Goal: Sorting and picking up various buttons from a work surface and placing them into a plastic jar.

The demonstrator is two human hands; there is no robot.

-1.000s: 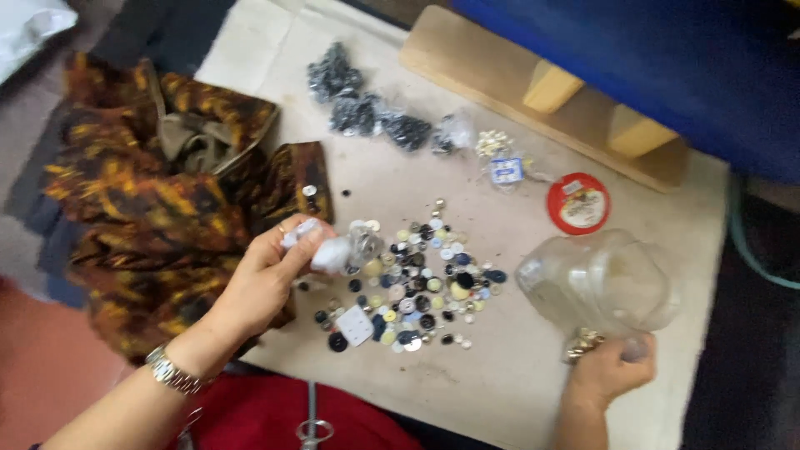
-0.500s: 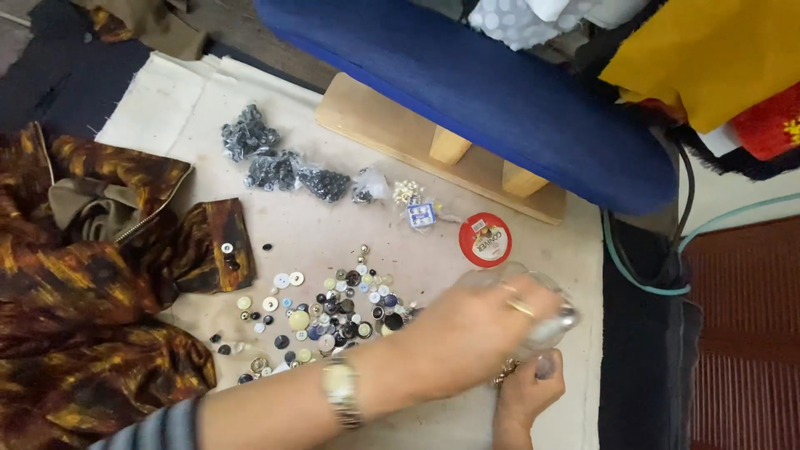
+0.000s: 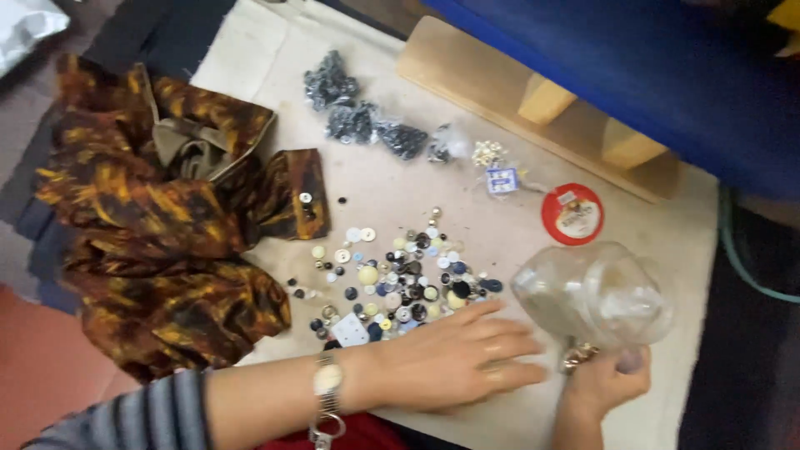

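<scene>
Head view, nearest me first: my left hand (image 3: 454, 354) lies flat on the pale cloth (image 3: 392, 179), fingers (image 3: 500, 333) stretched out and close together, pointing toward three o'clock, clamped on nothing; a wristwatch (image 3: 327, 385) sits on the wrist, a striped sleeve (image 3: 125, 417) behind it; at four o'clock my right hand (image 3: 604, 383) is closed around the bottom end of the clear plastic jar (image 3: 596, 293); the jar lies tipped on its side just above that hand, its long axis running roughly from nine o'clock to three o'clock, slightly tilted; which end is the mouth I cannot tell through the glare; left fingertips are just beside the jar's nearer end.

Farther out, at the middle, a scatter of loose buttons (image 3: 400, 287) in white, cream, blue and black spreads across the cloth, touching my left hand's far edge; at nine o'clock a brown and orange patterned garment (image 3: 158, 225) is bunched up; at two o'clock a red round lid (image 3: 572, 214) lies flat, well apart from the jar; toward twelve o'clock small bags of dark buttons (image 3: 362, 121) lie in a row; beyond them a wooden stand (image 3: 533, 108) carries a blue padded board (image 3: 658, 75).
</scene>
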